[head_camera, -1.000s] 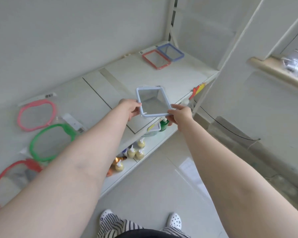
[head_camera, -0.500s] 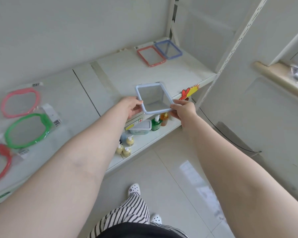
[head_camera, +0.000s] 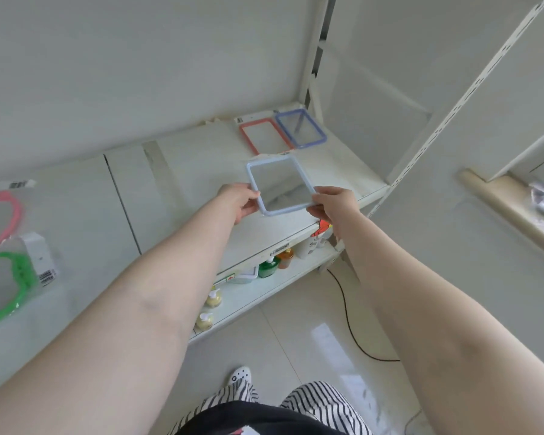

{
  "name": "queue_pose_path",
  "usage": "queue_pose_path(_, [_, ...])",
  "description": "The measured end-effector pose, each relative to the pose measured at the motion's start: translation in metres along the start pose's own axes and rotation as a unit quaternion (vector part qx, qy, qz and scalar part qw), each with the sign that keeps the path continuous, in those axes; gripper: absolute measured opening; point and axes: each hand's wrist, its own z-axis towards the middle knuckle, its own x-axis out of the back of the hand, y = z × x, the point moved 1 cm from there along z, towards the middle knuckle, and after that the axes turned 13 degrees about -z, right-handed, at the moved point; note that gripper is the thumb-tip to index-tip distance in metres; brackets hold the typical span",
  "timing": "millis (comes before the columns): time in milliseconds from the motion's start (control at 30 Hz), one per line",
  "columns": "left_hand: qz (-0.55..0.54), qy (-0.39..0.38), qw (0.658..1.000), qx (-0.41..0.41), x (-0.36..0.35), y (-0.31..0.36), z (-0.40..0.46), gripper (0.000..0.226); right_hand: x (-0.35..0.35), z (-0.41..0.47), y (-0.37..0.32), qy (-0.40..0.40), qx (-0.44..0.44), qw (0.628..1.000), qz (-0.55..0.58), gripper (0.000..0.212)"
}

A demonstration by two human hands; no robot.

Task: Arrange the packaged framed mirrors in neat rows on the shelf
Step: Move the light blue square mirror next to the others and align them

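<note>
You hold the light blue mirror (head_camera: 281,185) with both hands. Your left hand (head_camera: 240,200) pinches its left edge and your right hand (head_camera: 335,205) pinches its near right corner. It floats over the shelf (head_camera: 195,171), just in front of the red mirror (head_camera: 262,135) and the dark blue mirror (head_camera: 300,128), which lie side by side at the back.

Your grip is only on the thin frame, and the wrap may be slick. It could slip and drop flat on the shelf. If you push it too far back, it could bump the red mirror and spoil that row. Set it down crooked and the new row will not look neat.

The shelf's front edge is just below your right hand, so do not put it down too near. There is lots of bare shelf to the left. The upright post (head_camera: 311,54) closes off the right.
</note>
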Motion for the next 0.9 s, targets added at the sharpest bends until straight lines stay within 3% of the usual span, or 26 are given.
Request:
queue_pose_path(400, [-0.096, 0.132, 0.985, -0.053, 0.004, 0.04, 0.051, 0.043, -0.05, 0.097, -0.062, -0.162, 0.059, 0.982, -0.078, 0.036])
queue_pose_path(567, [-0.138, 0.211, 0.961, -0.114, 0.013, 0.042, 0.075, 0.028, -0.077, 0.132, -0.07, -0.217, 0.062, 0.969, -0.098, 0.034])
queue_pose_path(733, [-0.125, 0.259, 0.943, -0.167, 0.026, 0.052, 0.101, 0.033, -0.107, 0.16, -0.071, -0.226, 0.046, 0.97, -0.072, 0.034])
queue_pose_path(900, [-0.082, 0.234, 0.948, -0.2, 0.028, 0.065, 0.132, 0.039, -0.14, 0.194, -0.072, -0.199, 0.049, 0.977, -0.058, 0.036])
